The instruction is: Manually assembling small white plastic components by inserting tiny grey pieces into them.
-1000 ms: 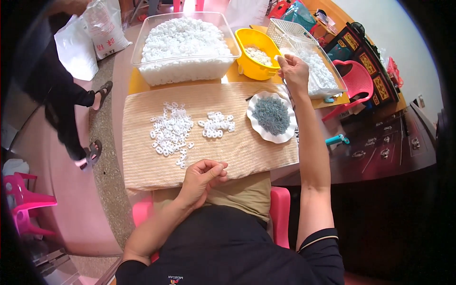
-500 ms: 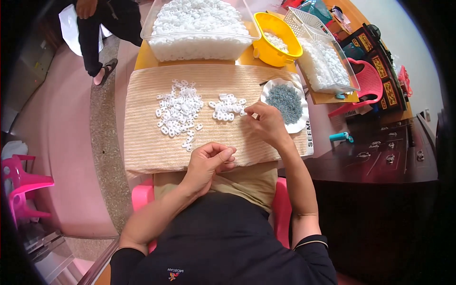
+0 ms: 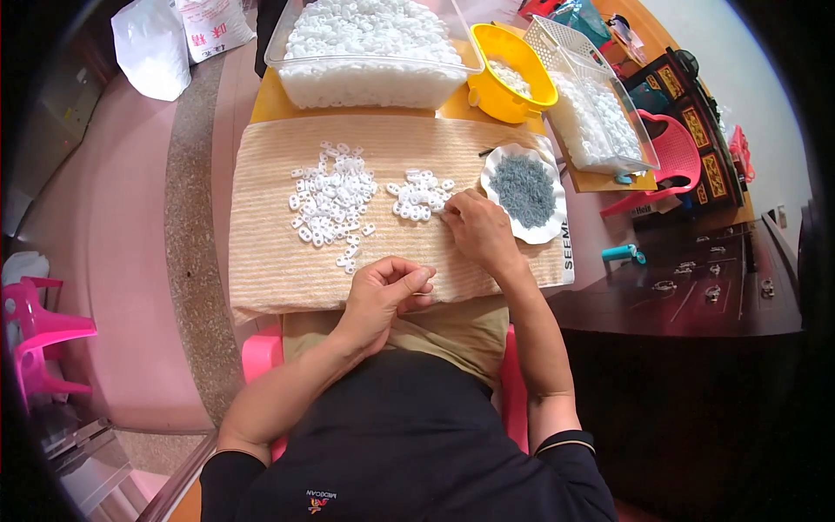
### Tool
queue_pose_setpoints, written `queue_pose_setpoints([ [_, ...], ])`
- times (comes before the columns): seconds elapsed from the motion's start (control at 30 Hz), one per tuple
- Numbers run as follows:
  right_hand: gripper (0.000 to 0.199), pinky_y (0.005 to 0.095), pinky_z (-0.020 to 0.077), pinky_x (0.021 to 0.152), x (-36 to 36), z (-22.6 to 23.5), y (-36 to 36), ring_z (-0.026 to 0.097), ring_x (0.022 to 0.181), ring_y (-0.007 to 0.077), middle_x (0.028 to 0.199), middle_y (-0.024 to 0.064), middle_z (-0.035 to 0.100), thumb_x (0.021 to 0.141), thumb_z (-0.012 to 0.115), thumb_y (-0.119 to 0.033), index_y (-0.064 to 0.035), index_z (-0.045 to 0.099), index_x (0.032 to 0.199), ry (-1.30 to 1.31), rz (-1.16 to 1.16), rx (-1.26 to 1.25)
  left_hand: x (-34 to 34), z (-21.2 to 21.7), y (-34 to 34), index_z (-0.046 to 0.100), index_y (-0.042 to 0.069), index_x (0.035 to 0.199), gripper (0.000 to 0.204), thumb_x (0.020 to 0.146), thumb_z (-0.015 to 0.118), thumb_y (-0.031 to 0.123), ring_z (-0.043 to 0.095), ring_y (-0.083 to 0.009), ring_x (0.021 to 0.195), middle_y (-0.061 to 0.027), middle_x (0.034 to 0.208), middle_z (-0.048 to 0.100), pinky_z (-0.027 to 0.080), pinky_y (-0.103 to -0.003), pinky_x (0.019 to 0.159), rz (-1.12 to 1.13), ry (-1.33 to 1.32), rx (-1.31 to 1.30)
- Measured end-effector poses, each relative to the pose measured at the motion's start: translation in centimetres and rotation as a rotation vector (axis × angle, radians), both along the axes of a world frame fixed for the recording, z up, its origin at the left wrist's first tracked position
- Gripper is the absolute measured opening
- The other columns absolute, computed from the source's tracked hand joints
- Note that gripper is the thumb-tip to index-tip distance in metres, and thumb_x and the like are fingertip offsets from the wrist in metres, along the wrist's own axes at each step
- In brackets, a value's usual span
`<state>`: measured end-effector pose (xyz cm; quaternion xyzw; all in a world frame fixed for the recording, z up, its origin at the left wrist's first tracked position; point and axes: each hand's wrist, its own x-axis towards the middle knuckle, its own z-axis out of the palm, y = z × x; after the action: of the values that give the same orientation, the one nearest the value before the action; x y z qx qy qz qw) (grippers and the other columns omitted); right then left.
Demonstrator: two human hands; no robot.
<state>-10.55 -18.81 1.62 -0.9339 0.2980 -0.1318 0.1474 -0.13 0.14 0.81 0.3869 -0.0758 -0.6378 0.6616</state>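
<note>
1. Since the frame half a second ago the right hand (image 3: 477, 228) has barely shifted: it was already at the right edge of the small white pile, and a second ago it was up at the far clear bin. Left hand (image 3: 387, 291) unchanged at the near cloth edge.
2. Right hand: fingers curled down, tips touching the cloth at the 3 o'clock side of the small pile of white pieces (image 3: 419, 196). Can't tell if anything is pinched.
3. Left hand: loosely closed, thumb against fingertips; any held piece is too small to see.
4. Small pile: long axis roughly 9-to-3 across the striped cloth (image 3: 278, 261). The larger pile of white pieces (image 3: 332, 198) sits at its 9 o'clock, long axis nearer 12-to-6.
5. White scalloped dish (image 3: 551, 228) of grey bits lies just at 3 o'clock of the right hand.
6. Further out at 12 o'clock: large clear tub (image 3: 370, 83) of white pieces, yellow bowl (image 3: 487, 87), and a clear bin (image 3: 600, 122) towards 1 o'clock.
</note>
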Motion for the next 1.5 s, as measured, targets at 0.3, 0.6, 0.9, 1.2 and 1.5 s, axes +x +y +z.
queue_pose_setpoints([
  [0.3, 0.008, 0.0244, 0.0425, 0.053, -1.9, 2.0, 4.2, 0.054, 0.058, 0.0094, 0.065, 0.0051, 0.06, 0.081, 0.069, -0.005, -0.0007, 0.066, 0.088, -0.306, 0.015, 0.436, -0.2, -0.2, -0.1, 0.063, 0.003, 0.097, 0.012, 0.091, 0.064, 0.013, 0.064, -0.0109, 0.076, -0.0047, 0.089, 0.066, 0.056, -0.026, 0.071, 0.053, 0.004, 0.003],
  [0.6, 0.011, 0.0237, 0.0458, 0.059, -3.3, 2.3, 6.2, 0.059, 0.069, 0.0115, 0.08, 0.0062, 0.063, 0.08, 0.071, 0.002, -0.0002, 0.066, 0.09, -0.436, 0.266, 0.557, 0.0, 0.0, -0.1, 0.062, 0.003, 0.097, 0.01, 0.092, 0.063, 0.012, 0.065, -0.0126, 0.077, -0.0056, 0.088, 0.066, 0.057, -0.026, 0.072, -0.01, 0.121, -0.037],
  [0.9, 0.023, 0.0283, 0.0503, 0.066, -4.2, 2.9, 6.8, 0.064, 0.075, 0.0197, 0.096, 0.0108, 0.065, 0.082, 0.066, -0.002, -0.0001, 0.066, 0.104, -0.467, 0.32, 0.558, 0.0, 0.1, 0.0, 0.06, 0.003, 0.103, 0.016, 0.088, 0.066, 0.007, 0.066, -0.0136, 0.077, -0.0066, 0.088, 0.066, 0.058, -0.027, 0.072, -0.001, 0.148, -0.044],
  [1.2, 0.015, 0.0262, 0.0459, 0.06, -7.6, 3.3, -0.7, 0.058, 0.067, 0.0149, 0.086, 0.009, 0.065, 0.082, 0.069, -0.005, -0.0013, 0.067, 0.096, -0.343, -0.242, 0.134, -0.1, 0.0, 0.0, 0.06, 0.004, 0.101, 0.014, 0.088, 0.066, 0.006, 0.066, -0.0163, 0.076, -0.0074, 0.086, 0.065, 0.058, -0.029, 0.072, 0.013, 0.082, -0.033],
  [1.5, 0.018, 0.0414, 0.0493, 0.073, -7.6, 2.2, -3.9, 0.063, 0.083, 0.0332, 0.095, 0.0129, 0.064, 0.083, 0.065, -0.016, -0.0035, 0.07, 0.096, 0.016, -0.252, -0.12, -0.5, 0.1, 0.1, 0.061, 0.002, 0.099, 0.013, 0.088, 0.066, 0.006, 0.066, -0.017, 0.076, -0.0085, 0.085, 0.066, 0.057, -0.029, 0.072, -0.023, 0.067, -0.04],
])
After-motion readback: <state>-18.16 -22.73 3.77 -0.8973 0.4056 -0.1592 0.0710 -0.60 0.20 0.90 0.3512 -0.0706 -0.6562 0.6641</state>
